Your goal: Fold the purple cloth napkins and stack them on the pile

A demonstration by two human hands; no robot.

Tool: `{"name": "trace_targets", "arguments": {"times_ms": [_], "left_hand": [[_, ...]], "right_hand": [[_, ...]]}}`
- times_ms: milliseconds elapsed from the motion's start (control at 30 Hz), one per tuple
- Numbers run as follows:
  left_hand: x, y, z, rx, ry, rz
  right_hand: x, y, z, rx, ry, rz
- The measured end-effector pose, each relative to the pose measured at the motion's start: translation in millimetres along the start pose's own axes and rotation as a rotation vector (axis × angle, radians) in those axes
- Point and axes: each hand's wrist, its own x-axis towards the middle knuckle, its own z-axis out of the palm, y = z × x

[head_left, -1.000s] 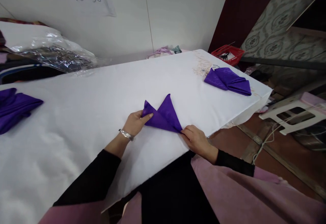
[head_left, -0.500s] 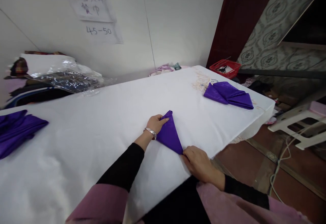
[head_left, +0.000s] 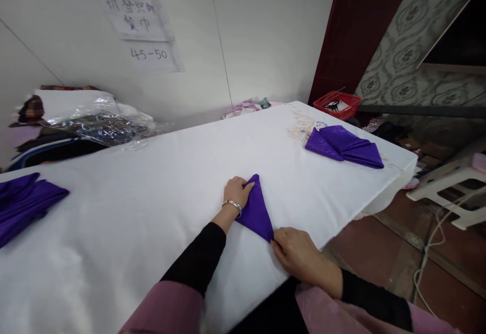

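Note:
A purple cloth napkin, folded into a narrow triangle, lies on the white-covered table near its front edge. My left hand, with a silver bracelet on the wrist, pinches the napkin's upper tip with closed fingers. My right hand presses closed fingers on the napkin's lower point at the table edge.
Folded purple napkins lie at the table's right end; a heap of purple cloth is at the far left. Plastic-wrapped bundles sit by the wall. A red basket, a white stool and cables are to the right.
My left hand folded the napkin's left flap over onto the right one, so two peaks became a single triangle. The right hand stayed on the lower point.

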Motion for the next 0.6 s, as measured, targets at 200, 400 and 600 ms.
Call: {"name": "trace_targets", "arguments": {"times_ms": [200,400,600], "left_hand": [[-1.8,3.9,1.7,0.086,0.011,-0.018],[16.3,13.1,-5.5,0.078,-0.082,-0.068],[27.4,10.7,-14.2,-0.124,-0.186,-0.092]], "right_hand": [[0.8,2.8,-0.2,0.026,-0.019,0.036],[2.9,2.9,-3.5,0.019,-0.054,0.053],[4.1,9.6,-13.3,0.033,-0.125,0.084]]}}
